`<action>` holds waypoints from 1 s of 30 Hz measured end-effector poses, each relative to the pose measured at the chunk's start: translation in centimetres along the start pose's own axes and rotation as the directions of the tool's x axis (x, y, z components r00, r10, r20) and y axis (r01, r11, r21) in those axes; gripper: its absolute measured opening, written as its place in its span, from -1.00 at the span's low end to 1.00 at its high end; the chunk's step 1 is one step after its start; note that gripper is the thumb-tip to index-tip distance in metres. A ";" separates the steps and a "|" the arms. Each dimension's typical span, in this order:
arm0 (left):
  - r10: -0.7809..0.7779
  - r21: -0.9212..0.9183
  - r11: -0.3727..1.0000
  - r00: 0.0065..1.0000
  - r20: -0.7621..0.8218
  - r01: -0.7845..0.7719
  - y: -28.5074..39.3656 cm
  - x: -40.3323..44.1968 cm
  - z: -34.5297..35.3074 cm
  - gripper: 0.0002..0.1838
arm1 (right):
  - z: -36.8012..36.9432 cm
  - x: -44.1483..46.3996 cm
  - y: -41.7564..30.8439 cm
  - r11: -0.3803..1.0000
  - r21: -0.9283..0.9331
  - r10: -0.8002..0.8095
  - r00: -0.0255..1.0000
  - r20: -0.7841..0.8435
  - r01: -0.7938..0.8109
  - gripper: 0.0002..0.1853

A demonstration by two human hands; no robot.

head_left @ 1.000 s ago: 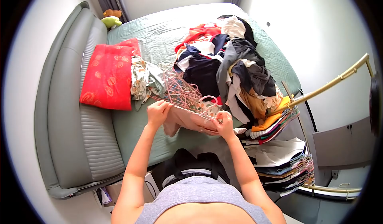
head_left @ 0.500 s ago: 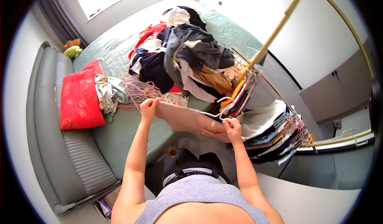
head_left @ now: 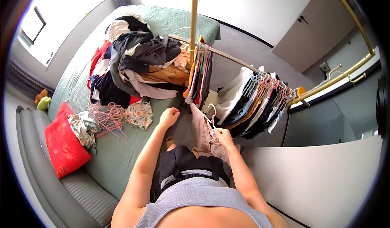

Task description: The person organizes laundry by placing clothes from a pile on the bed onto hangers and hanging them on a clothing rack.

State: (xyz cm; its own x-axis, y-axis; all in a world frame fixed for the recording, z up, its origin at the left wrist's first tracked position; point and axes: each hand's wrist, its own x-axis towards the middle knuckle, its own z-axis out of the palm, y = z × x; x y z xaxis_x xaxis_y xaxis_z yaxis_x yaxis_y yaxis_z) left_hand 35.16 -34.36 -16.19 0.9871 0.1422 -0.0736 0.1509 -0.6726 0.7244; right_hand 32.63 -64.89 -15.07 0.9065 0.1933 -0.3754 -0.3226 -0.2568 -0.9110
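My right hand (head_left: 223, 137) grips a dusty-pink garment (head_left: 205, 136) near the neck of its white hanger (head_left: 211, 116). The garment hangs down in front of my lap, its hook pointing up. My left hand (head_left: 170, 117) is off the garment, to its left, with fingers curled; whether anything small is in them is hidden. Just beyond, a gold clothes rack (head_left: 193, 20) carries a group of colourful garments (head_left: 201, 71) and a longer row of clothes on hangers (head_left: 252, 102).
On the green bed (head_left: 118, 159) lie a large clothes pile (head_left: 142, 61), tangled pink hangers (head_left: 107, 116), a patterned cloth (head_left: 140, 114) and a red pillow (head_left: 65, 140). A pale curved surface (head_left: 317, 175) is at the right.
The view has turned right toward the rack. My left hand has let go of the pink garment, which now hangs from my right hand beside the hanging clothes.
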 end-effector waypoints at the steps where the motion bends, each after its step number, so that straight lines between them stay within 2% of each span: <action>1: 0.020 -0.028 0.999 0.999 0.051 -0.018 1.3 0.6 1.1 -0.74 | -0.1 0.4 1.6 0.999 0.011 0.032 0.999 -0.038 -0.032 -0.76; 3: 0.075 -0.063 0.996 0.989 0.127 -0.067 3.3 1.9 2.9 -0.75 | -0.4 0.8 2.7 0.996 0.033 0.082 0.994 -0.076 -0.079 -0.76; 8: 0.131 -0.109 0.988 0.965 0.229 -0.109 6.4 5.4 5.1 -0.77 | -0.5 2.6 -1.4 0.982 0.166 -0.053 0.972 -0.227 0.092 -0.74; 9: 0.139 -0.122 0.986 0.960 0.244 -0.112 6.7 6.3 5.5 -0.78 | -0.5 3.4 -2.9 0.989 0.070 -0.101 0.951 -0.292 0.127 -0.74; 11: 0.156 -0.143 0.982 0.951 0.268 -0.121 7.2 8.6 5.9 -0.78 | -0.2 6.1 -4.8 0.967 0.166 -0.121 0.921 -0.370 0.194 -0.74; 13: 0.258 -0.182 0.959 0.935 0.245 -0.217 7.5 11.4 6.5 -0.78 | -0.2 9.4 -6.3 0.951 0.173 -0.159 0.888 -0.432 0.255 -0.73; 15: 0.237 -0.246 0.955 0.921 0.308 -0.164 8.2 14.2 6.6 -0.79 | 0.2 13.2 -7.7 0.940 0.205 -0.145 0.864 -0.481 0.272 -0.72; 16: 0.263 -0.254 0.948 0.919 0.294 -0.190 9.6 15.2 5.5 -0.81 | 0.5 15.6 -7.8 0.914 0.275 -0.133 0.861 -0.492 0.298 -0.73; 17: 0.289 -0.271 0.937 0.924 0.252 -0.219 10.0 16.4 5.4 -0.81 | 0.5 17.5 -7.7 0.922 0.258 -0.129 0.857 -0.500 0.289 -0.73; 19: 0.333 -0.238 0.933 0.903 0.273 -0.272 10.6 19.2 4.8 -0.81 | 0.5 20.5 -9.8 0.936 0.229 -0.117 0.849 -0.515 0.268 -0.75; 21: 0.328 -0.242 0.934 0.900 0.288 -0.263 10.8 21.5 4.4 -0.81 | 0.7 25.9 -7.1 0.937 0.219 -0.129 0.853 -0.506 0.272 -0.76; 23: 0.381 -0.243 0.917 0.879 0.288 -0.318 10.3 23.5 4.1 -0.82 | 1.1 29.6 -6.4 0.955 0.202 -0.086 0.854 -0.513 0.217 -0.70; 26: 0.371 -0.255 0.919 0.876 0.309 -0.300 8.8 25.8 3.9 -0.83 | 2.0 33.6 -6.4 0.939 0.297 -0.007 0.870 -0.494 0.176 -0.70; 29: 0.338 -0.222 0.935 0.884 0.322 -0.277 8.2 26.8 2.6 -0.83 | 2.6 36.6 -5.4 0.920 0.270 -0.118 0.857 -0.502 0.285 -0.70; 30: 0.327 -0.234 0.937 0.889 0.320 -0.260 7.8 27.1 2.5 -0.83 | 2.5 37.3 -5.0 0.924 0.320 -0.045 0.888 -0.457 0.211 -0.69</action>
State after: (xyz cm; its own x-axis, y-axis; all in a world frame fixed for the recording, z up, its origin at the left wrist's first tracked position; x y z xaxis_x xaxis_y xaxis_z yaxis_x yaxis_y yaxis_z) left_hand 63.19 -37.52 -14.25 0.9442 -0.3258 -0.0483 -0.1275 -0.4968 0.8584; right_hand 67.35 -54.05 -24.96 0.9443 -0.2493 -0.2147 -0.1935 0.1066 -0.9753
